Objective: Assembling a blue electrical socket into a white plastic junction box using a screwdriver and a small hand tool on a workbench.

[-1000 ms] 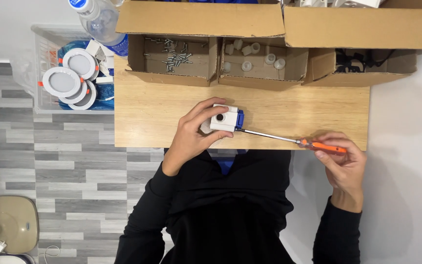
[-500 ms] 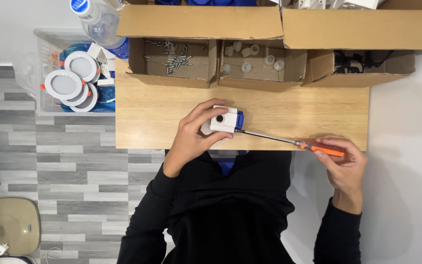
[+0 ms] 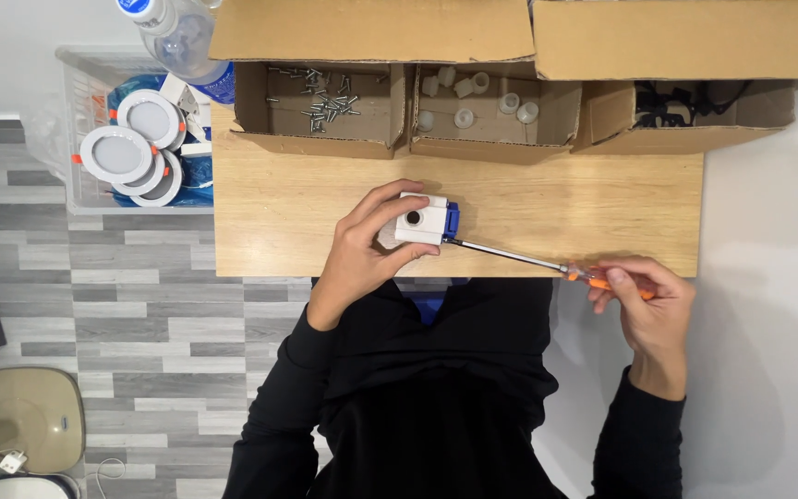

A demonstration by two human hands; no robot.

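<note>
Little has shifted since a second ago: your right hand [image 3: 650, 310] has slid slightly along the orange handle, and the white block stays where it was.

From the head camera, your left hand [image 3: 362, 254] has its fingers [image 3: 390, 199] closed around the small white block with a blue end [image 3: 425, 222], pinning it on the bench [image 3: 547, 199] near the middle of the front edge. Your right hand's fingers grip the screwdriver [image 3: 547, 263] by its handle, past the bench's front right corner; its thin metal shaft runs across the front edge and meets the block's blue end. Along the back edge stand three open cardboard boxes: one with screws [image 3: 320, 102], one with small white caps [image 3: 482, 102], one with black parts [image 3: 695, 106].
</note>
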